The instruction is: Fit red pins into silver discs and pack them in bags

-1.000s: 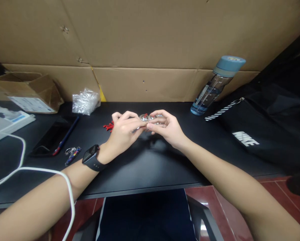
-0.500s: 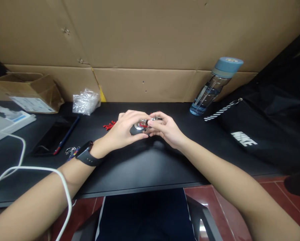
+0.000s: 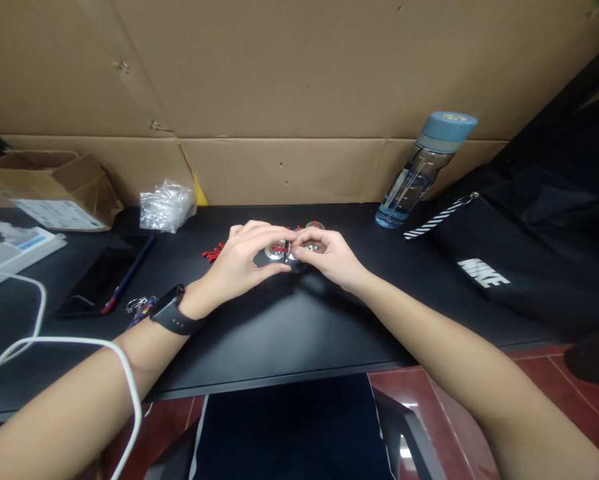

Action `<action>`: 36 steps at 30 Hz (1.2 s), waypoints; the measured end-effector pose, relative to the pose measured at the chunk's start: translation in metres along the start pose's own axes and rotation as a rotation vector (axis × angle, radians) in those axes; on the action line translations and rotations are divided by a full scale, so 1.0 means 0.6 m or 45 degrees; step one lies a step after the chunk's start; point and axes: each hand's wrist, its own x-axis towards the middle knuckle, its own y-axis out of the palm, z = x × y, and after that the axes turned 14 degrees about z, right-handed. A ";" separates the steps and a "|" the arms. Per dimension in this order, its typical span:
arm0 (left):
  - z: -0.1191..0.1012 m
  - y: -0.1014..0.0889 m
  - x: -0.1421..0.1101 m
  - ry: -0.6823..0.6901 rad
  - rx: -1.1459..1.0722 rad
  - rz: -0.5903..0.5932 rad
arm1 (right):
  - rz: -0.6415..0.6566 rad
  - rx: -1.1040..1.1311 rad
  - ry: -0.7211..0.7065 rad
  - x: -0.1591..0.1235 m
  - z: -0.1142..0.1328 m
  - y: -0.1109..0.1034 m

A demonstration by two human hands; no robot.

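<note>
Your left hand (image 3: 239,263) and right hand (image 3: 332,257) both pinch the small silver disc (image 3: 278,251) with red cord, mid-table (image 3: 279,333) near the back edge.

Both forearms are bare, with no sleeves. A black smartwatch (image 3: 168,311) with a dark band sits on the left wrist. Dark navy trousers (image 3: 284,427) cover the lap.

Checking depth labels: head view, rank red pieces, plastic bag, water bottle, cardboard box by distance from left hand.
From the left hand:
1. red pieces, just off its knuckles on the desk.
2. plastic bag, back left by the cardboard wall.
3. water bottle, back right.
4. cardboard box, far left corner.
</note>
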 end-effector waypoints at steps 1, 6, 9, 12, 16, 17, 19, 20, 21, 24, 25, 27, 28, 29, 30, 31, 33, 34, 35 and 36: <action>0.000 0.001 0.000 0.006 0.007 -0.002 | 0.004 -0.042 -0.017 0.000 -0.001 -0.001; -0.001 0.004 -0.001 0.024 0.028 0.002 | 0.039 -0.182 -0.057 0.000 -0.003 -0.004; -0.005 0.003 -0.001 0.031 0.056 0.008 | 0.071 -0.192 -0.056 0.000 -0.002 -0.005; -0.011 0.001 0.000 0.031 0.093 0.022 | 0.110 -0.214 -0.072 -0.001 0.002 -0.006; -0.016 -0.003 0.000 0.025 0.090 0.035 | 0.139 -0.225 -0.063 -0.001 0.006 -0.013; -0.016 -0.004 0.000 0.015 0.088 0.030 | 0.130 -0.227 -0.047 -0.001 0.007 -0.016; -0.014 -0.007 0.001 -0.014 0.089 0.007 | 0.099 -0.242 -0.008 -0.001 0.007 -0.022; -0.012 -0.008 0.001 -0.031 0.089 -0.001 | 0.091 -0.253 0.009 0.000 0.008 -0.025; -0.009 -0.009 0.001 -0.048 0.088 -0.002 | 0.093 -0.263 0.020 0.000 0.008 -0.028; -0.001 -0.010 0.000 -0.065 0.055 0.039 | 0.091 -0.287 0.005 0.003 0.013 -0.041; 0.000 -0.010 0.000 -0.062 0.028 0.066 | 0.050 -0.311 -0.005 0.004 0.015 -0.048; -0.002 -0.009 -0.001 -0.043 -0.083 0.161 | -0.105 -0.421 -0.014 0.007 0.020 -0.066; -0.005 -0.008 -0.001 -0.031 -0.179 0.230 | -0.196 -0.502 -0.014 0.008 0.022 -0.077; -0.010 -0.006 -0.002 -0.019 -0.295 0.310 | -0.270 -0.594 -0.010 0.008 0.022 -0.089; -0.016 -0.004 -0.002 -0.008 -0.414 0.397 | -0.325 -0.681 -0.009 0.009 0.022 -0.101; -0.023 0.000 -0.002 0.008 -0.517 0.482 | -0.361 -0.752 -0.006 0.009 0.020 -0.113; -0.039 0.007 -0.002 0.057 -0.631 0.627 | -0.376 -0.851 0.007 0.008 0.011 -0.133; -0.046 0.011 -0.002 0.089 -0.644 0.678 | -0.355 -0.897 0.022 0.008 0.005 -0.140; -0.052 0.014 -0.002 0.116 -0.638 0.709 | -0.314 -0.944 0.043 0.008 -0.002 -0.145; -0.056 0.018 -0.002 0.134 -0.625 0.723 | -0.262 -0.989 0.068 0.008 -0.009 -0.149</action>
